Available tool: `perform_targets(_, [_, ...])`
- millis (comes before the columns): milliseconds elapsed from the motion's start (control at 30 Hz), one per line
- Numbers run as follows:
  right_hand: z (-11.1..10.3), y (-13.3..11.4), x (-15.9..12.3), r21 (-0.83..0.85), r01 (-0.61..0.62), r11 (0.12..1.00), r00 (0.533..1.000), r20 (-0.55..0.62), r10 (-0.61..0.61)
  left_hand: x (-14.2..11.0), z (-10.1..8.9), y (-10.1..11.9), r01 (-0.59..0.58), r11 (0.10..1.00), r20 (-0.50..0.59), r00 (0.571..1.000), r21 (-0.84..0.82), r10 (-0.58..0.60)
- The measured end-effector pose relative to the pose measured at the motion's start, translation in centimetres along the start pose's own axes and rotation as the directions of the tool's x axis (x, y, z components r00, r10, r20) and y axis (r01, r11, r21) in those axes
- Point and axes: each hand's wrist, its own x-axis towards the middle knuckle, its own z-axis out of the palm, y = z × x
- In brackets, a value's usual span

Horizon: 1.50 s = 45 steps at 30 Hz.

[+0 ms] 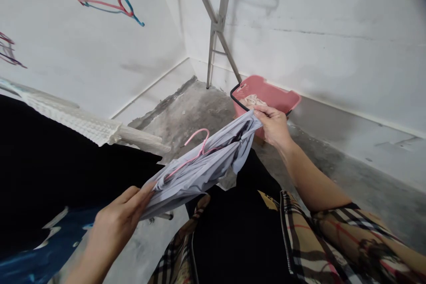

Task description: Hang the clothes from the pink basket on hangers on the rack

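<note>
A light grey garment is stretched slantwise between my two hands, its fabric in loose folds. My left hand grips its lower left end, fingers closed on the cloth. At the upper right end, my right hand pinches the other edge between thumb and fingers. A pink hanger sits in the garment's opening; its hook sticks up out of the cloth, while the rest is mostly covered. What kind of garment it is cannot be made out.
A pink basket with a dark rim handle and pale cloth inside stands behind my right hand. A metal rack leg rises by the wall. Red and blue hangers hang at upper left. Dark clothes hang close on the left.
</note>
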Motion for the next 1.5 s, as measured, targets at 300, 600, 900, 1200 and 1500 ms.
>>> perform_targets(300, [-3.4, -4.8, -1.7, -0.430, 0.242, 0.870, 0.766, 0.635, 0.101, 1.1, 1.0, -1.5, 0.200, 0.978, -0.375, 0.904, -0.055, -0.206])
perform_targets(600, [0.2, -8.0, 0.0, -0.494, 0.744, 0.450, 0.664, 0.619, -0.418, 3.8, 0.1, -2.1, 0.062, 0.961, -0.403, 0.899, -0.271, -0.171])
perform_targets(900, [2.8, -8.6, 1.0, -0.396, 0.722, 0.567, 0.592, 0.777, -0.211, 6.1, -1.3, -0.9, 0.050, 0.913, -0.286, 0.941, -0.405, -0.179])
perform_targets(1200, [-0.5, -10.9, 0.3, -0.469, 0.738, 0.485, 0.647, 0.695, -0.314, 7.3, -1.0, -1.8, 0.020, 0.621, -0.399, 0.750, -0.783, -0.528])
perform_targets(1500, [-3.8, -9.6, 0.4, -0.610, 0.710, 0.352, 0.703, 0.589, -0.397, 5.8, -2.1, 1.9, -0.150, 0.635, -0.317, 0.935, -0.758, -0.157])
